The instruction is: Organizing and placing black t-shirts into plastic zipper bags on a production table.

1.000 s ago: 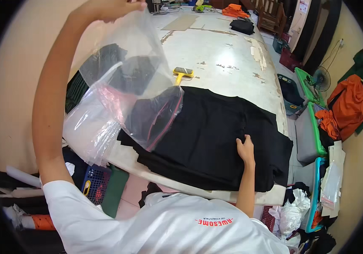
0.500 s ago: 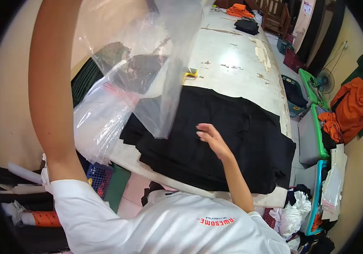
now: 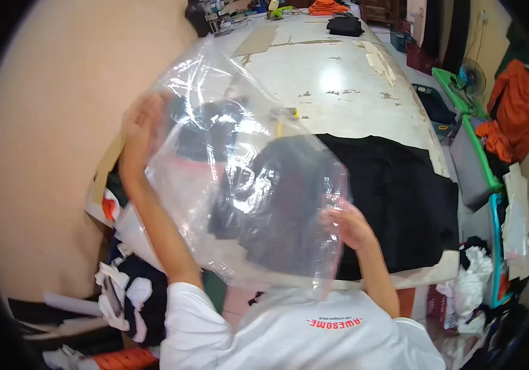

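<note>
- Here's the wide, clear plastic bag (image 3: 233, 179), spread in the air over the near left part of the tabletop (image 3: 332, 71), glare flashing off its creases.
- Up on the left, the person's bare left hand (image 3: 144, 124) is at the bag's left side, fingers raised and badly blurred; how far open that grip is, or whether it has hold of film, I cannot tell.
- Over on the right, the bare right hand (image 3: 350, 225) meets the thin red strip (image 3: 342, 185) along the bag's right edge. That grip looks partly curled, but blur and shine hide whether it pinches one layer, both, or none.
- Behind the film lies the flat, black cloth garment pile (image 3: 397, 197), its left part seen through the plastic, its right part uncovered.
- Good handling here, I'd judge: fingertips right on the red-striped edge, one layer apart from the other, since thin film likes to cling.
- Hands wide, film lightly taut: slack invites folds, a hard tug could stretch or tear it.
- Watch that low corner! It hangs in front of the tabletop's near edge and could snag; lifting it would help.
- Beyond the bag, the small yellow-handled tool (image 3: 295, 113) is best kept clear of the plastic.
</note>
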A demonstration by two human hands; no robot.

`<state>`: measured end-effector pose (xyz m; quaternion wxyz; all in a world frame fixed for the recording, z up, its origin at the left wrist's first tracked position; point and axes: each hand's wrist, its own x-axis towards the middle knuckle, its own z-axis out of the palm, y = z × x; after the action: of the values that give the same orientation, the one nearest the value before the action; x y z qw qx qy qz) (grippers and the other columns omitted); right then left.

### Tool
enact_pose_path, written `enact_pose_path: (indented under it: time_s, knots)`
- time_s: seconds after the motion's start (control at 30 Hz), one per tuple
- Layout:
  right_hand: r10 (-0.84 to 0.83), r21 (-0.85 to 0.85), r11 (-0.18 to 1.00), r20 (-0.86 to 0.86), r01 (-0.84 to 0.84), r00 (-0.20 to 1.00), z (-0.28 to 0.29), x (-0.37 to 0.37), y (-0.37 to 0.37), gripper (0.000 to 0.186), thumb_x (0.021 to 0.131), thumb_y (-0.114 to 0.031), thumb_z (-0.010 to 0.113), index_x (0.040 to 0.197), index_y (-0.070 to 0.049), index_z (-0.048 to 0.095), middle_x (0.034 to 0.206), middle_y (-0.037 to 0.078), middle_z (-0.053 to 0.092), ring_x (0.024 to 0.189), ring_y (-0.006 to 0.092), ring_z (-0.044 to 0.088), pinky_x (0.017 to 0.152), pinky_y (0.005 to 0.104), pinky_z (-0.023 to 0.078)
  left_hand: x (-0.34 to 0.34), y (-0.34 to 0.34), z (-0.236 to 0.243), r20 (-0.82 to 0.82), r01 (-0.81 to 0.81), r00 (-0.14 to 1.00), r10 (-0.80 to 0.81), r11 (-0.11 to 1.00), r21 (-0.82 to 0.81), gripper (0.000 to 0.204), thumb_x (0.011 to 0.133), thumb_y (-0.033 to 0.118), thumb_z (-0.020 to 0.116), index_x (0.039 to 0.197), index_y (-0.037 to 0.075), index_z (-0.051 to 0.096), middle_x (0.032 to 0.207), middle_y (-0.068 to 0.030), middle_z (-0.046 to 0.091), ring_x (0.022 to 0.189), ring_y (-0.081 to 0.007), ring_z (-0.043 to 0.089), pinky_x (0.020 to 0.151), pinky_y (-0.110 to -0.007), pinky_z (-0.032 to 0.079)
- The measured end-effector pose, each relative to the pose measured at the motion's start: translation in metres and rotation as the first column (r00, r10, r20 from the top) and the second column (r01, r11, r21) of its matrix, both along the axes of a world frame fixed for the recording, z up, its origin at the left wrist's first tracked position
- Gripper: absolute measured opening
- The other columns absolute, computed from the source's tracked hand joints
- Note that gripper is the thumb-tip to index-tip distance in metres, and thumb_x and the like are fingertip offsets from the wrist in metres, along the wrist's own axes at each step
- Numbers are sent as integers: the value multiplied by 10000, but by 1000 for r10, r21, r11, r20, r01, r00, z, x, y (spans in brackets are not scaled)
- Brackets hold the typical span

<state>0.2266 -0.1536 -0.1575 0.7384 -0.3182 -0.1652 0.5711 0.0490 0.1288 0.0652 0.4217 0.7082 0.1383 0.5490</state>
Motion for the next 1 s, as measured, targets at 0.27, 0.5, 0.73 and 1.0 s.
enact_pose_path:
  time_s: [0.27, 0.5, 0.73, 1.0]
  knots:
    - [-473, -203, 833, 223, 516, 852, -35, -14, -17, 391, 771, -69, 597, 1123, -49, 429, 787, 39, 568, 610, 83, 538, 510, 215, 453, -8, 84, -183, -341, -185, 933, 117, 967, -174, 361, 837, 312, 544, 1036, 11, 535, 924, -69, 528, 887, -159, 480, 866, -286, 354]
    - [-744, -278, 549, 265, 788, 613, -61, -56, -38, 295, 778, -43, 580, 1046, -59, 457, 785, 34, 581, 608, 72, 542, 506, 201, 472, -69, 19, -208, -395, 168, 520, -757, 544, -822, 369, 891, 332, 428, 850, 4, 592, 653, -41, 573, 558, -94, 536, 550, -203, 442]
    - [-925, -244, 220, 256, 944, 281, -60, -95, -42, 274, 789, -42, 567, 1025, -80, 432, 830, 21, 552, 714, 90, 555, 579, 252, 503, -47, -34, -223, -333, 268, -187, -924, 278, -923, 448, 870, 398, 449, 961, -16, 597, 736, -79, 622, 621, -116, 588, 581, -214, 472]
    - [-963, -316, 133, 181, 939, 198, -68, -150, -14, 376, 796, -47, 557, 1075, -55, 305, 891, 148, 561, 726, 189, 584, 638, 321, 524, -34, -78, -225, -356, 317, -117, -927, 305, -898, 430, 848, 342, 506, 1118, 10, 464, 883, -120, 607, 642, -143, 600, 571, -240, 489]
